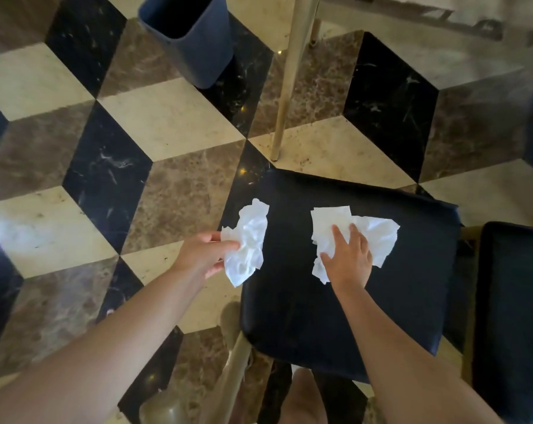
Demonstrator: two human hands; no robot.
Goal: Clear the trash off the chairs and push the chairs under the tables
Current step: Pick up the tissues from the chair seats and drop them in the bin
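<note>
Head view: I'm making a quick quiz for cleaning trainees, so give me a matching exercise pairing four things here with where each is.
Things:
1. crumpled napkin
2. flat napkin
3. bin
4. second seat

Places:
A. on the floor, beyond the chair
B. pinched in the left hand, off the seat's edge
C. right of the chair
D. on the seat under the right hand

Pairs: 1-B, 2-D, 3-A, 4-C

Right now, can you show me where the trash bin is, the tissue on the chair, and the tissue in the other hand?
Trash bin (194, 44), head view, on its blue side wall.
Tissue on the chair (378, 237), head view, on its right flap.
Held tissue (249, 240), head view, on its crumpled middle.
</note>
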